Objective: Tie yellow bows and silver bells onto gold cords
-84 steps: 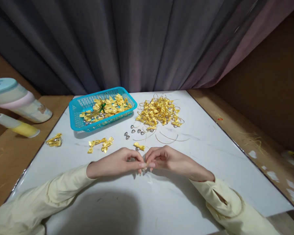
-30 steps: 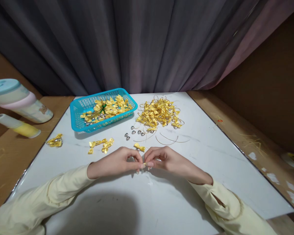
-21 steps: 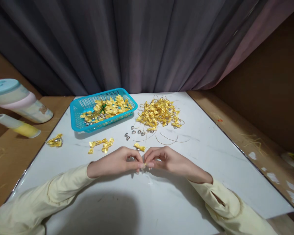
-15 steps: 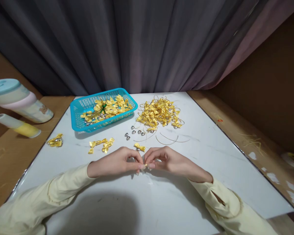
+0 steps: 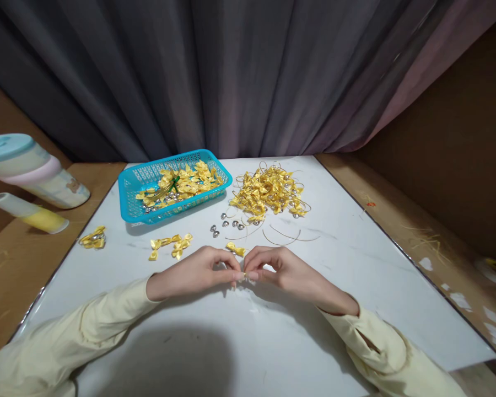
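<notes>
My left hand (image 5: 204,270) and my right hand (image 5: 283,270) meet over the white table, thumbs and fingertips pinched close together. Between them shows a tiny yellow piece (image 5: 244,275), mostly covered by the fingers, so its kind is unclear. Just beyond the fingertips lies a yellow ribbon bow (image 5: 235,249) with a silvery bead partly hidden below it. Several small silvery beads (image 5: 225,224) are scattered further back. Thin curved cords (image 5: 281,242) lie beyond my right hand. Several loose yellow bows (image 5: 171,241) rest beyond my left wrist.
A blue basket (image 5: 124,204) holding yellow bows and beads stands at the back left. Beside it is a heap of corded bows (image 5: 268,190). Another bow cluster (image 5: 93,237) lies left. A tumbler (image 5: 45,179) and yellow spool (image 5: 45,219) are off the table's left edge.
Both hands stay together, with the fingertips shifted very slightly upward and closer around the tiny yellow piece. The other things on the table have not moved.
</notes>
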A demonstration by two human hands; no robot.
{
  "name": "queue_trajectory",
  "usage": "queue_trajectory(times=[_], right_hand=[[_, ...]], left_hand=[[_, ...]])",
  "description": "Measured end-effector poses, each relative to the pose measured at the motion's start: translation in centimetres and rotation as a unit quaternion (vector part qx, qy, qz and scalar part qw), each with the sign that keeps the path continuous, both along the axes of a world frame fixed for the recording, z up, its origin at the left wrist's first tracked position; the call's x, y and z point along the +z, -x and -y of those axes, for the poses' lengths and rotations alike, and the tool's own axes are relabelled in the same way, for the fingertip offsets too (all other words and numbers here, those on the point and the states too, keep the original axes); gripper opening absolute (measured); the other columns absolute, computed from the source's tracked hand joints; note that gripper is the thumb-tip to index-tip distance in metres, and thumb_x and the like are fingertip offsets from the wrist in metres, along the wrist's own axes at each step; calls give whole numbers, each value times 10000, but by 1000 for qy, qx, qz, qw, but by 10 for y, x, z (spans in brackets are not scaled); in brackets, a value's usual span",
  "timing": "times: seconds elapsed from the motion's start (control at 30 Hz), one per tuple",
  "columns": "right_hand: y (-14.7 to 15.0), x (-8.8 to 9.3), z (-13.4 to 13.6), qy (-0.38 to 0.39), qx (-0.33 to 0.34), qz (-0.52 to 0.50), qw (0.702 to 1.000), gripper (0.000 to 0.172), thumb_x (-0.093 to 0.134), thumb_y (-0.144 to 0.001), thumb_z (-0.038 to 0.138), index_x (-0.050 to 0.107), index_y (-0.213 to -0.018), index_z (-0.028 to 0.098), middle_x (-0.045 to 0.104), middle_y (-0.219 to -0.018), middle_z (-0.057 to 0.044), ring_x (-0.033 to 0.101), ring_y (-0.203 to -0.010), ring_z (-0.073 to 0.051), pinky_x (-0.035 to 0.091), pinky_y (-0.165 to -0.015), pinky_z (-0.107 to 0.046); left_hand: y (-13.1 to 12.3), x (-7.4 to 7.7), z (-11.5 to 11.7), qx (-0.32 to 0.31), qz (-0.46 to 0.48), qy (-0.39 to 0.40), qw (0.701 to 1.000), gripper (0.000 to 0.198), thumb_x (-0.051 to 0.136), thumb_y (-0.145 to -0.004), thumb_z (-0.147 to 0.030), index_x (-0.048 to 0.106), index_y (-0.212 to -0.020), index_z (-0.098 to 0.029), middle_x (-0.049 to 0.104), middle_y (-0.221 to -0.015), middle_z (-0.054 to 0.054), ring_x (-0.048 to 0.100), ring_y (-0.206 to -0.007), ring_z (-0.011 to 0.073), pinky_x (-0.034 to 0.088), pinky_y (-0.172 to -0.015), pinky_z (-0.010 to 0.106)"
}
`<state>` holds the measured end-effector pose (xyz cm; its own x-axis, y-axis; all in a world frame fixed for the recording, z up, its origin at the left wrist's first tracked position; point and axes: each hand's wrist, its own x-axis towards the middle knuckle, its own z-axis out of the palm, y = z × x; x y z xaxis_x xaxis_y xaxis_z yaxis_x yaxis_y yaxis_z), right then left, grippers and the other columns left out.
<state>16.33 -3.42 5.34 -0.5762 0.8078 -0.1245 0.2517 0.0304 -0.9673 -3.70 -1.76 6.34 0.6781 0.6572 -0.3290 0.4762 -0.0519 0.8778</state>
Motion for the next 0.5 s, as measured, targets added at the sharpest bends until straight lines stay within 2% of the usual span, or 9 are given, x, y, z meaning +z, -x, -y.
queue_trajectory(times=[0.2,0.33,0.5], right_hand=[[0,-1,0,-19,-36,9,999,87,583,-793,184,660,-755,163,625,-887,-39,583,-809,-138,432,-782,-280],[1,-3,0,-20,-39,-1,999,89,584,-791,185,661,-752,162,622,-883,-40,584,-807,-137,433,-779,-276],[1,-1,-1,-6,-34,12,999,109,580,-794,208,656,-730,164,625,-873,-40,578,-794,-140,436,-768,-280]], left_hand=[[0,0,-3,5,-4,-3,1000,276,464,-859,-335,655,-766,-158,679,-796,5,588,-779,142,404,-741,227],[0,-3,-3,8,-10,-7,1000,285,473,-854,-368,650,-768,-161,676,-787,2,585,-771,146,403,-731,232],[0,-3,-2,1,-12,-23,1000,261,458,-864,-324,646,-768,-169,670,-785,-6,585,-771,139,404,-746,233]])
